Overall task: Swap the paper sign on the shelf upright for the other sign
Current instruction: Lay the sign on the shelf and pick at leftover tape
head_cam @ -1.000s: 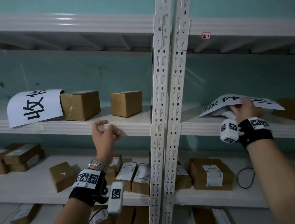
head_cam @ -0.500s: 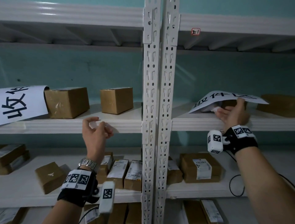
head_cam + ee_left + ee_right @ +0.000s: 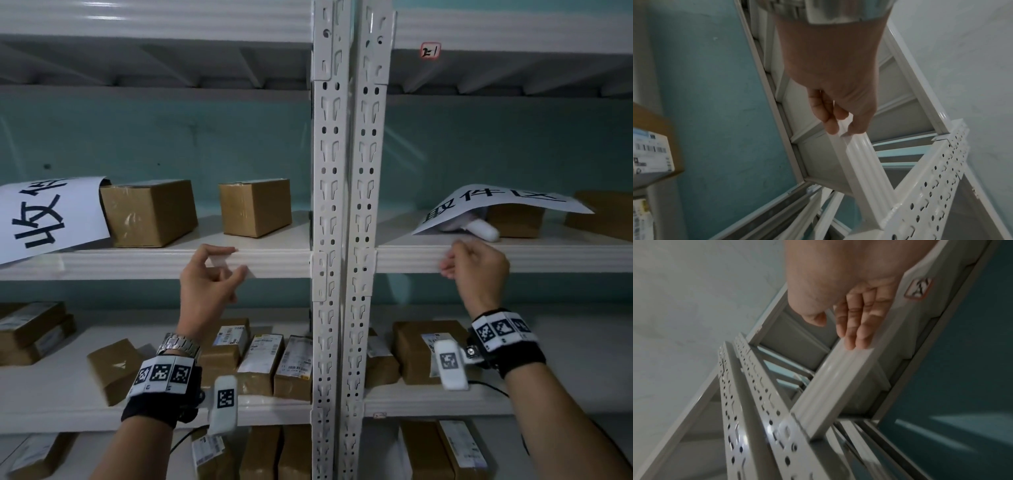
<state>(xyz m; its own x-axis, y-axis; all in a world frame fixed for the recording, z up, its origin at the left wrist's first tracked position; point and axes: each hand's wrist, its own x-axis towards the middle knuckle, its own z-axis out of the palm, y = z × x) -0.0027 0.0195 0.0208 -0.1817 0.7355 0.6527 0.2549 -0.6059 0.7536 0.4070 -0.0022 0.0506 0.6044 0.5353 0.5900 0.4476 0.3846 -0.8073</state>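
R grip (image 3: 474, 270) loosely curled, empty, just below sign (image 3: 496, 205); L grip (image 3: 209, 284) pinches tape (image 3: 222, 260).

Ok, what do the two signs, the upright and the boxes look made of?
Signs: thin white paper with black characters; both curl and sag. Upright: likely painted metal; punched slots, glossy white. Boxes: brown cardboard, matte, with what looks like clear tape on top.
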